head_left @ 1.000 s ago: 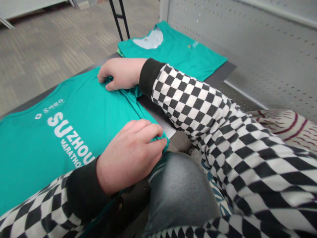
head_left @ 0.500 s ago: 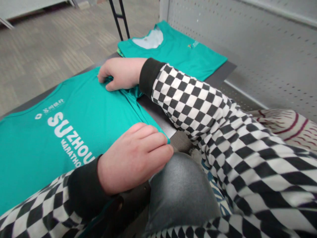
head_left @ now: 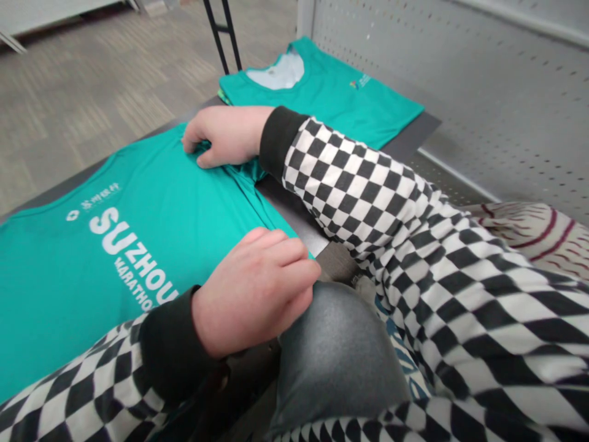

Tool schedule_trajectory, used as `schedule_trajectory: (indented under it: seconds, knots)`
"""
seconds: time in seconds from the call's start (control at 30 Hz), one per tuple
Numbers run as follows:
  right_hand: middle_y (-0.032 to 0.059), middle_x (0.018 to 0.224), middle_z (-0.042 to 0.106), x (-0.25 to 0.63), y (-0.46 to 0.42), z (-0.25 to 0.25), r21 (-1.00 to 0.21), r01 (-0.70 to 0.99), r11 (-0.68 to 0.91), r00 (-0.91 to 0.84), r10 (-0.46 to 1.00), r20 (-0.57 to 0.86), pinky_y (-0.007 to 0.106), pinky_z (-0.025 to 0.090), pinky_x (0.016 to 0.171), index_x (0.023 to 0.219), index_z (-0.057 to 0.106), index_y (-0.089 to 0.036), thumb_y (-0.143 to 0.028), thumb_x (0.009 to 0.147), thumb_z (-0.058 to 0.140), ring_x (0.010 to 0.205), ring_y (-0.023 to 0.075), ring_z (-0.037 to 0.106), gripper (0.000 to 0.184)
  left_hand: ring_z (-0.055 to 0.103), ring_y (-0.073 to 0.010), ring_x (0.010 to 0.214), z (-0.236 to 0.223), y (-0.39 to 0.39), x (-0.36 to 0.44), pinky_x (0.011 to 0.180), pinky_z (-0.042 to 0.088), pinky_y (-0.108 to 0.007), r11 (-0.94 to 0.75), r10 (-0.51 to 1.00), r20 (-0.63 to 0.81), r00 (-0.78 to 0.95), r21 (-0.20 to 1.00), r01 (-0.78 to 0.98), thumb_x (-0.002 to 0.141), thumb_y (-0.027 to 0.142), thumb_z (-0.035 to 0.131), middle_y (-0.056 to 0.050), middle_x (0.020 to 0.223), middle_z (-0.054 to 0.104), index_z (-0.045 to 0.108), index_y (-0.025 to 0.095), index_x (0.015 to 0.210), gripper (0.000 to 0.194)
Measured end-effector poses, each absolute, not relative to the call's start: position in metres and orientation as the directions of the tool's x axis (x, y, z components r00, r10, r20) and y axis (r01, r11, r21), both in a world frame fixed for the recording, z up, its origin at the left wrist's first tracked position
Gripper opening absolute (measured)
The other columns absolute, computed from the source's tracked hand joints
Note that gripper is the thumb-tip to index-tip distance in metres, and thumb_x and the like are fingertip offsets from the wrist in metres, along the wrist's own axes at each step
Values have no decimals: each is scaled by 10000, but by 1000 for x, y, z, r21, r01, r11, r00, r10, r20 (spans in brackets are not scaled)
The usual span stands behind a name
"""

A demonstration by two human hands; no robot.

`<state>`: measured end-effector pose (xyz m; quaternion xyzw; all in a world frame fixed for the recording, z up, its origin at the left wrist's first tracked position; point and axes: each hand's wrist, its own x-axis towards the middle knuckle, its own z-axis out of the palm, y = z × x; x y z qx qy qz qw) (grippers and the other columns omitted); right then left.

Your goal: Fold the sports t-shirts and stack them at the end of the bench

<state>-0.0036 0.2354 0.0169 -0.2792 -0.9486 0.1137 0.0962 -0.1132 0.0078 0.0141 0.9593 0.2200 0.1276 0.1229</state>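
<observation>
A teal T-shirt with white "SUZHOU MARATHON" lettering is spread over a dark table. My right hand reaches across to its far side, thumb and fingers pinched on the cloth, with gathered folds beneath the wrist. At the shirt's near corner, my left hand is closed, fingers curled over the edge of the fabric; the fingertips are hidden. Between the two hands the cloth runs in slanting creases. A folded teal shirt lies past my right hand, its white inner neck showing.
The dark table ends near my grey-clad knee. A grey perforated panel stands along the right. Behind the table are a black metal frame and carpeted floor. A patterned cream cloth is at far right.
My left hand has shifted slightly right, its fingers curled more tightly at the shirt's corner. My right hand has stayed almost still on the cloth.
</observation>
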Motion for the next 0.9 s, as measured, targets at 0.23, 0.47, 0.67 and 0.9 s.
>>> schedule_trajectory:
  seconds: [0.23,0.47,0.67,0.9]
  knots:
    - [133,1447,787,-1,233,19,-252,509,823,-829,548,116,367,526,1138,1434,782,-101,-180,1048,738,1306,291,735,396,635,-227,856,14,8,-108,810,409,-413,-828,537,142,832,279,487,1093,281,621,-36,846,729,779,217,964,214]
    - [123,1442,790,-2,238,17,-242,505,828,-834,541,111,360,526,1135,1438,780,-110,-195,1052,744,1302,286,739,397,625,-236,839,18,1,-108,769,398,-414,-836,544,185,818,201,511,1070,251,640,-49,838,708,735,214,868,226]
    - [123,1441,790,-3,237,20,-232,514,826,-830,547,111,364,529,1135,1433,783,-111,-188,1051,744,1313,294,738,392,628,-207,802,18,0,-108,778,419,-401,-851,519,231,823,238,469,1078,225,641,-16,804,699,704,226,837,250]
    - [125,1440,789,-2,235,20,-230,515,826,-828,549,116,367,529,1138,1447,776,-111,-189,1049,750,1313,296,740,407,729,-218,993,16,5,-107,925,524,-384,-861,498,313,809,294,416,1100,216,615,-44,1039,842,802,240,1161,198]
